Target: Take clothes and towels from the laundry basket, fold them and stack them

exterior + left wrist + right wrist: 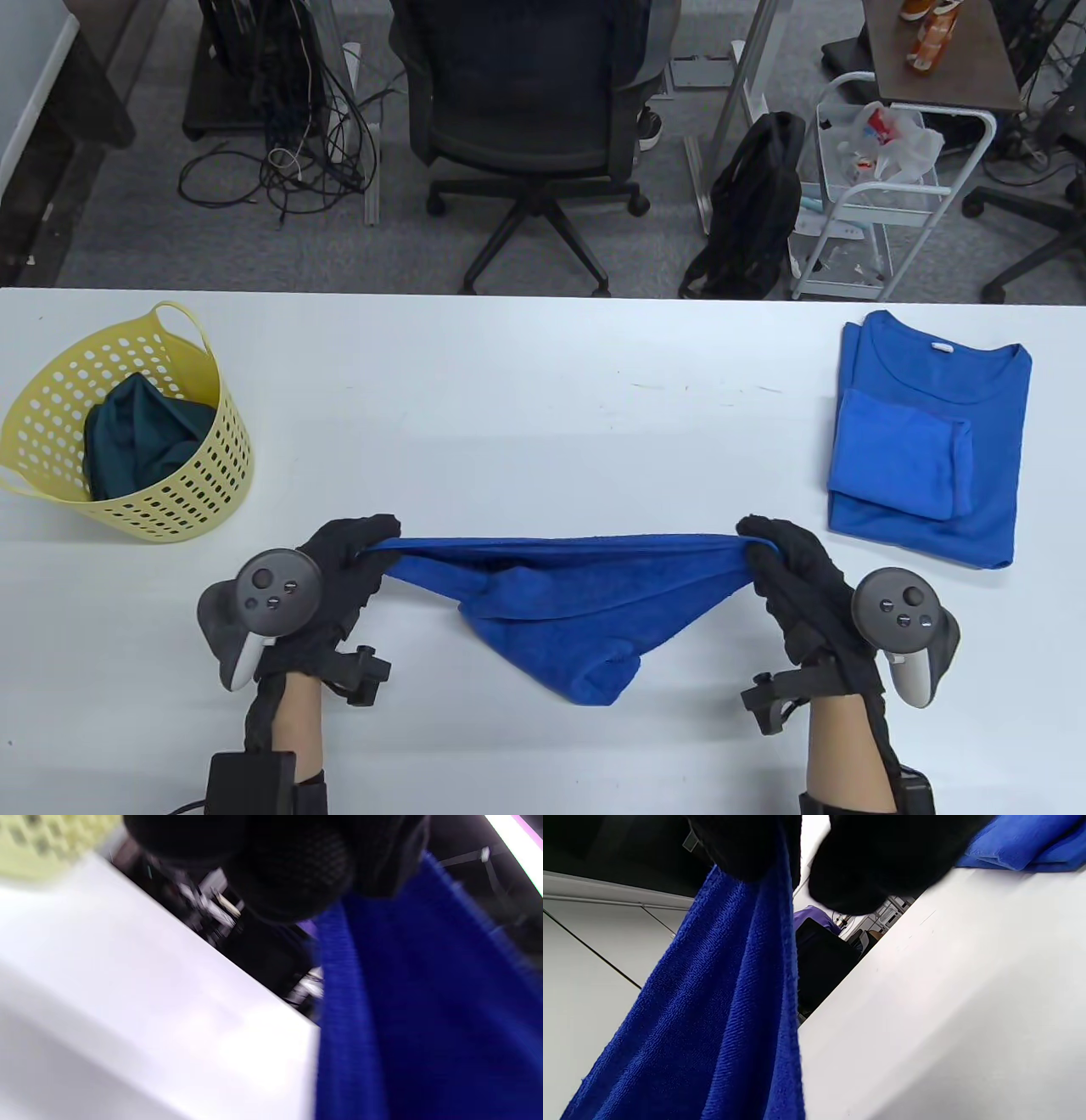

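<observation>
Left hand and right hand raised well apart, each pinching cloth, forearms parallel

Background: grey carpet, black office chair, tangled cables, black backpack, white wire cart beyond white desk.

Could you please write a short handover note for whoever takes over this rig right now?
Left hand and right hand each grip a corner of the blue towel, stretched between them, its middle sagging to the table.
Done: a folded blue shirt with a folded blue cloth on top, far right.
Left: fold this towel, stack it there, then the dark green garment in the yellow basket, far left.
</observation>
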A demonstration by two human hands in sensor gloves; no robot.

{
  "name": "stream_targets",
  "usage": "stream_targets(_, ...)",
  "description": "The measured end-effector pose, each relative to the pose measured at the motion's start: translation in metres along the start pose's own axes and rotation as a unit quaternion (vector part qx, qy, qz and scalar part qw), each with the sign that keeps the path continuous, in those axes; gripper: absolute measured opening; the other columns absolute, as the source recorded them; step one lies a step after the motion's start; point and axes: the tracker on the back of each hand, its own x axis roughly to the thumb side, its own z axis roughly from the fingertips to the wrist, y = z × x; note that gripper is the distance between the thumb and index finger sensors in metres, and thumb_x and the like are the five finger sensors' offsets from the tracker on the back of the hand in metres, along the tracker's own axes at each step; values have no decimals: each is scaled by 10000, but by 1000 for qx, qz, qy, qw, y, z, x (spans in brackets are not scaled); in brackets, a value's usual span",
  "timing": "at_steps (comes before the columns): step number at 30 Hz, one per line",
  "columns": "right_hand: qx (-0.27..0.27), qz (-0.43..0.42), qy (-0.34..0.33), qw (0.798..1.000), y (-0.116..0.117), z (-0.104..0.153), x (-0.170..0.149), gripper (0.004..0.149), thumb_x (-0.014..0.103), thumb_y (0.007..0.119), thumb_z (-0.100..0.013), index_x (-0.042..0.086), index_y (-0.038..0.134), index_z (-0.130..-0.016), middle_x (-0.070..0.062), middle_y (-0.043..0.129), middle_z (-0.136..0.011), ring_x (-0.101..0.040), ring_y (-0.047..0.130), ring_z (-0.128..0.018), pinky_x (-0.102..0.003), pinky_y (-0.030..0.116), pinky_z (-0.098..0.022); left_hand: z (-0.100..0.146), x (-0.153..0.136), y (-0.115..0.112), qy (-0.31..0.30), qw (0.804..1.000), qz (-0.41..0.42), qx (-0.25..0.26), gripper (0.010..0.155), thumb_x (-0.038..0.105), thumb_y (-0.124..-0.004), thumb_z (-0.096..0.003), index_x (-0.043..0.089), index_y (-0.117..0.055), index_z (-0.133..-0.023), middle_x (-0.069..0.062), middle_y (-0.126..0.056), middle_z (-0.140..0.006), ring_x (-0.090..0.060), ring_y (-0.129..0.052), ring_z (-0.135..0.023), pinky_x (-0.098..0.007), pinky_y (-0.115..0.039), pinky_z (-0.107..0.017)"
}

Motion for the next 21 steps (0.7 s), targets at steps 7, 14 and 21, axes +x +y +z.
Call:
stream_targets(7, 143, -320, 97, 931, -14, -51, 19, 411, 127, 606, -687, -106, 677, -1019, -457, 710, -964, -299, 1034, -568, -305, 975, -352, -66, 15, 22, 104, 940, 234, -224, 460, 307, -714, -673, 100, -707, -1084, -253, -874, -1010, -124, -1137, -530, -200, -988, -352)
stream_targets(14, -52, -163, -57, 984, -15, -131, 82, 411, 157, 579, -653, 6, 648, -1029, -368, 498, -1127, -427, 750, -956, -627, 648, -658, -159, 68, 30, 27, 994, 94, 57, 453, 330, -678, -607, 239, -661, -1050, -128, -761, -1109, -239, -976, -897, -323, -902, -635)
stream_targets(21, -55, -158, -242, 956, -59, -124, 137, 413, 203, 599, -649, 96, 654, -1044, -239, 496, -1180, -367, 711, -1020, -627, 568, -724, -148, 112, 91, -189, 969, 102, 118, 455, 374, -703, -584, 347, -661, -1036, -49, -696, -1160, -195, -911, -978, -317, -837, -701)
